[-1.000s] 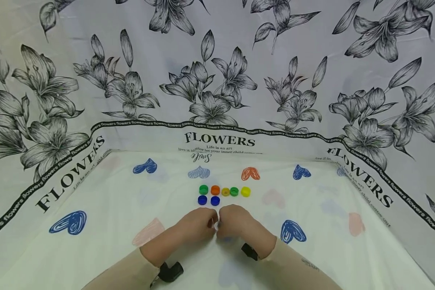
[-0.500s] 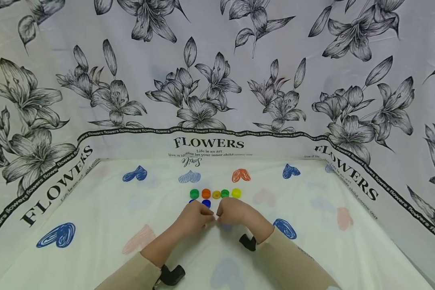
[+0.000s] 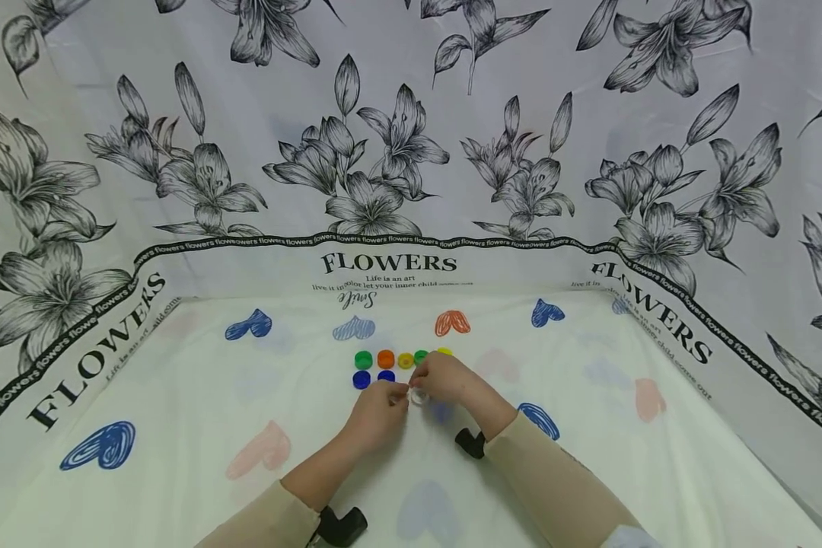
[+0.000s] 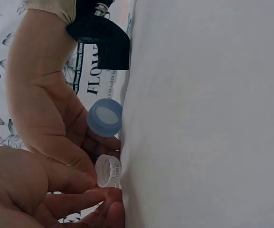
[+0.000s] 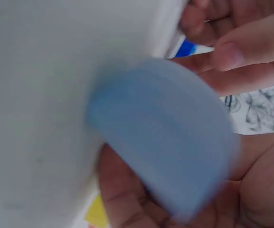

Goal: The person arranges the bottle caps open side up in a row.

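My left hand (image 3: pixel 377 415) and right hand (image 3: pixel 448 380) meet at their fingertips, low over the cloth, just in front of the coloured bottle caps. Between them, in the left wrist view, is a small white bottle cap (image 4: pixel 108 171) with printing on its side. Thumbs and fingers of both hands are bent around it. A translucent light blue bottle cap (image 4: pixel 104 118) sits by the right palm near the cloth. That light blue cap (image 5: pixel 165 137) is large and blurred in the right wrist view, hiding the white one. Only a pale ring shows under the right hand in the head view.
Behind the hands stands a row of bottle caps: green (image 3: pixel 363 360), orange (image 3: pixel 386 358), small yellow (image 3: pixel 406 361), green (image 3: pixel 421 357) and partly covered yellow (image 3: pixel 444 352). Two dark blue caps (image 3: pixel 361 380) lie in front. A flower-printed curtain (image 3: pixel 383 152) rises behind the heart-printed cloth (image 3: pixel 178 396).
Both hands have moved forward, closer to the coloured caps, carrying the small pale item between them. The right hand now partly covers the yellow cap. The head view has shifted slightly.
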Motion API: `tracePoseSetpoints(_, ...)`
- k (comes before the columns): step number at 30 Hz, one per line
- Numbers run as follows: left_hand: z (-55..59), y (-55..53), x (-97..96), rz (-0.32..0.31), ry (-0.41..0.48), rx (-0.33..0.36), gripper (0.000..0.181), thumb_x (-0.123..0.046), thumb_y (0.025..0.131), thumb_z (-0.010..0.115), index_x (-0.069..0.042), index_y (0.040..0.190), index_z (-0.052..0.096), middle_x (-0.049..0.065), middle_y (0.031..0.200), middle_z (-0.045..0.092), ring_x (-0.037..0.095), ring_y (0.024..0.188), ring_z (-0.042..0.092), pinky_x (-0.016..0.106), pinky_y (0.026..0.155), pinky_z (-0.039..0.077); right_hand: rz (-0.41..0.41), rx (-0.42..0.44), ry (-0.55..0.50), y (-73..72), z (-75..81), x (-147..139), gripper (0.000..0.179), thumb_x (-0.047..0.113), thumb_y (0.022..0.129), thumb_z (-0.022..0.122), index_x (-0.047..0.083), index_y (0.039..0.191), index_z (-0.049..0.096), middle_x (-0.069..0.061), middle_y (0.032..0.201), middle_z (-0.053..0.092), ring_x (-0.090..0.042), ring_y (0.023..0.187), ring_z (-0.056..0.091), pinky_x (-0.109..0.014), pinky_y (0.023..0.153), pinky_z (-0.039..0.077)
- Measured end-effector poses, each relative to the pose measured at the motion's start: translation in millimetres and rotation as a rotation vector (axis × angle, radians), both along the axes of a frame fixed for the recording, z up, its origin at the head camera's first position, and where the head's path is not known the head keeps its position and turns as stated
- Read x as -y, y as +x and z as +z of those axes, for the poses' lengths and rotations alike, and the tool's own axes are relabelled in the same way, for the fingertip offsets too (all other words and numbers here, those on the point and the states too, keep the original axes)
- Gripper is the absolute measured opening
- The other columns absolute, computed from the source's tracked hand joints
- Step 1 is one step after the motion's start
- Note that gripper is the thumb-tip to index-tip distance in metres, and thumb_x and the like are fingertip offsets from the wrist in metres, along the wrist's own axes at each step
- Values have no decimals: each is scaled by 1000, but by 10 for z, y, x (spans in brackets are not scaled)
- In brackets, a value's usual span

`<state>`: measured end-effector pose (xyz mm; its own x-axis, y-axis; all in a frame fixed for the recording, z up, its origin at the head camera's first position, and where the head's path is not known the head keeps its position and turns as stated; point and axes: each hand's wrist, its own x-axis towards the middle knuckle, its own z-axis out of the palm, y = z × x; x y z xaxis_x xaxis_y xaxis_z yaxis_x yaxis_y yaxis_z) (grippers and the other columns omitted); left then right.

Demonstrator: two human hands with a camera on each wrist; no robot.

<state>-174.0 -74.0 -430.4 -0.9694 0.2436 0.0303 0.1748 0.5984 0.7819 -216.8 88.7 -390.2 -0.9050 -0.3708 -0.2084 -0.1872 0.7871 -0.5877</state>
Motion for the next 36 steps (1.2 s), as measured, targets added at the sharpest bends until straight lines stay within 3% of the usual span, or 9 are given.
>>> tracePoseSetpoints(6,56,75,-65,7,-61,12,27,-3,94,63,9,118,71,20,118,71,40,120,62,53,99,50,-97,45,28,-39,22,-35,24,16,102,64,2,120,71,-4,85,66,-15,68,59,-29,65,48)
tracePoseSetpoints(10,101,138,-97,-7,-85,22,27,-3,95,63,10,118,70,18,119,68,39,120,61,52,101,49,-77,65,81,-29,69,-37,25,11,100,63,1,123,66,-6,84,66,-17,70,60,-32,71,49)
tracePoseSetpoints(15,106,135,-133,-33,-87,59,36,-5,97,61,13,129,62,21,137,57,40,132,53,52,107,43,-54,13,31,-30,88,-26,33,0,95,63,1,128,64,-8,105,66,-21,87,59,-38,83,50)
tracePoseSetpoints(19,104,127,-134,-42,-80,83,43,-7,98,61,14,135,57,25,148,50,42,140,44,54,111,38,-30,20,-2,-21,91,-28,34,1,97,63,1,131,62,-10,108,68,-22,91,62,-40,84,53)
tracePoseSetpoints(24,117,165,-141,-53,-100,80,45,-8,97,61,14,135,57,28,146,52,42,141,43,54,111,37,54,49,-10,-3,166,-99,35,2,99,61,0,134,60,-11,112,68,-22,94,64,-39,83,54)
tracePoseSetpoints(26,133,191,-156,-48,-132,62,42,-8,96,62,14,132,59,28,140,57,41,132,53,53,107,43,82,25,42,12,219,-159,33,2,98,61,2,131,63,-11,114,68,-22,97,64,-40,86,54)
tracePoseSetpoints(29,154,236,-187,-52,-234,20,37,-9,95,64,9,127,65,24,129,66,36,114,65,50,98,51,64,18,214,65,286,-247,28,1,93,70,7,120,71,-6,109,69,-22,95,63,-41,89,54)
tracePoseSetpoints(33,161,279,-215,-97,-353,-56,30,-10,92,70,2,119,72,14,111,69,29,97,67,44,88,56,65,58,500,169,277,-262,24,11,80,88,10,99,72,-1,90,65,-19,81,56,-37,81,52)
tracePoseSetpoints(36,164,282,-204,-127,-347,-93,29,-8,89,73,0,118,72,8,103,67,24,92,65,41,84,56,116,52,564,225,238,-202,26,14,79,88,8,90,66,-1,77,57,-18,72,50,-32,70,46)
